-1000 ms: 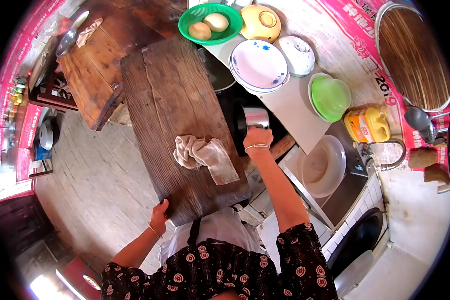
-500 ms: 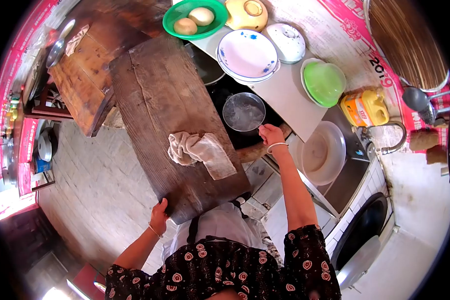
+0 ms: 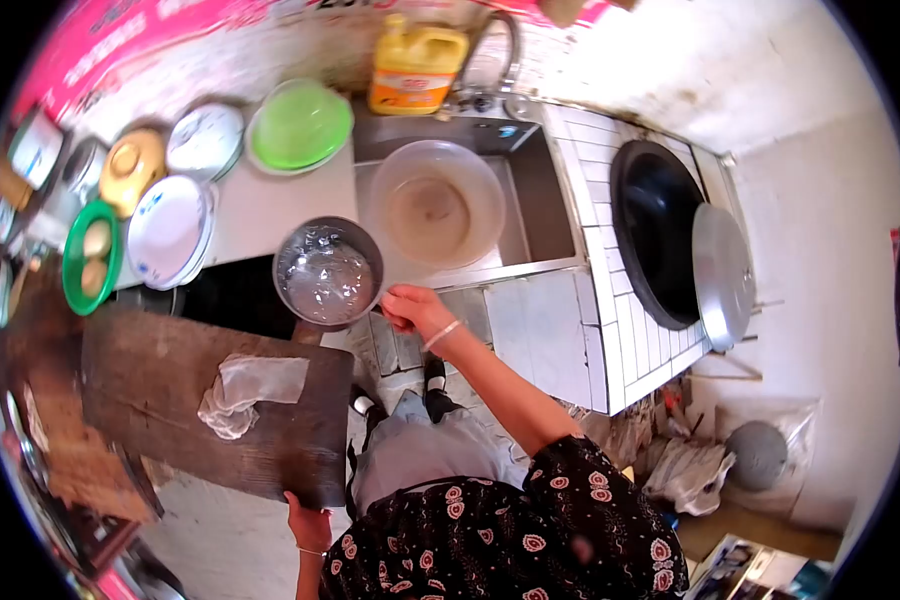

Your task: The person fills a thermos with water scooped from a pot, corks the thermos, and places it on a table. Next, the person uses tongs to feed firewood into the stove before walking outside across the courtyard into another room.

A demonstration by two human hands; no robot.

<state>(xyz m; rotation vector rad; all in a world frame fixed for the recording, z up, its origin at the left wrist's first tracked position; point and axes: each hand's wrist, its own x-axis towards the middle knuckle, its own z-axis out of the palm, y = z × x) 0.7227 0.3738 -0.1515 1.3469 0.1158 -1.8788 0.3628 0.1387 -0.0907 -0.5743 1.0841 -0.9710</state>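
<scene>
Right hand (image 3: 413, 308): fingers curled narrow around the handle of a small metal pot (image 3: 328, 273), which sits level just to the left of the knuckles and holds clear water. The pot hangs over the edge of the white counter (image 3: 270, 205), with a dark opening directly below it. Beyond the right fingertips, up and slightly right, a translucent basin (image 3: 436, 203) rests in the steel sink (image 3: 542, 205); a yellow oil jug (image 3: 416, 70) stands at the sink's far edge beside the tap. Left hand (image 3: 308, 522): fingers wrapped over the near corner of a large dark wooden board (image 3: 160, 385), thumb side hidden below it, so the grip's underside cannot be told. A crumpled pale cloth (image 3: 245, 392) lies on the board, up and left of the left fingers and well apart from them. Further out past the pot, left of the right hand: a blue-flecked white plate (image 3: 169, 230), a green basket (image 3: 88, 258) with two rounded tan items, a yellow lidded bowl (image 3: 133, 168), a green bowl (image 3: 300, 125). Right of the right hand, well apart: a black wok (image 3: 660, 230) set in the tiled stove, a metal lid (image 3: 725, 275) leaning at its edge.
</scene>
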